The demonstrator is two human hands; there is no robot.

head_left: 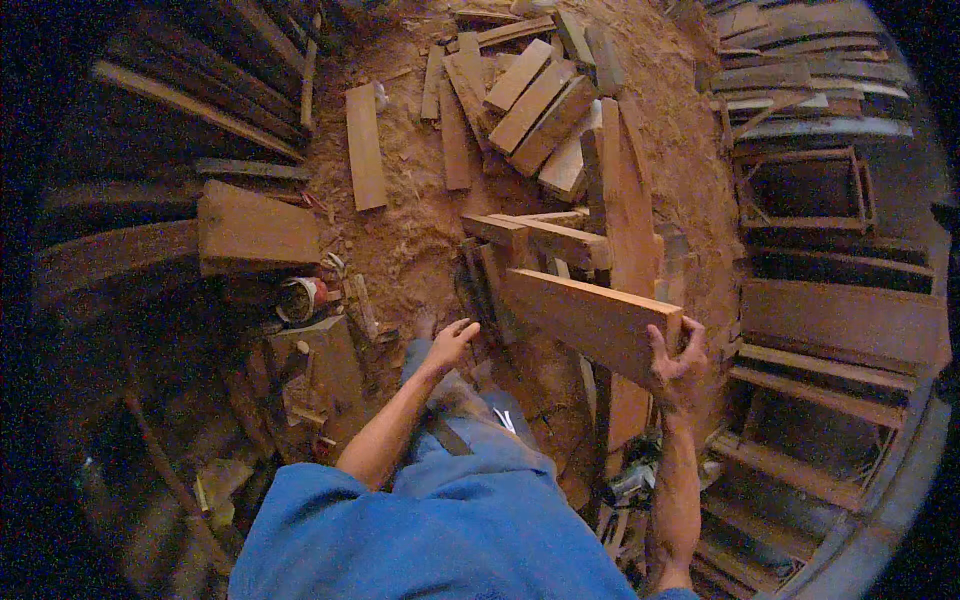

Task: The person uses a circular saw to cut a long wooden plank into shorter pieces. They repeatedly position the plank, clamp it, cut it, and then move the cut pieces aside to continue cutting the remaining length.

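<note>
A thick wooden board stands on its long edge in front of me, its pale sawn edge facing up. My right hand grips its right end, with the thumb on the near face and the fingers round the end. Left of the board, over my legs, is my left hand, apart from it. Its fingers are curled together; whether something small is in them is hidden. Beyond the board is a rough wooden bench with short beams joined to its left side.
Cut boards lie piled on the sawdust-covered ground ahead, a single plank to their left. A wooden block and an open can stand at left. A metal power tool lies near my right forearm. Stacked timber lines the right.
</note>
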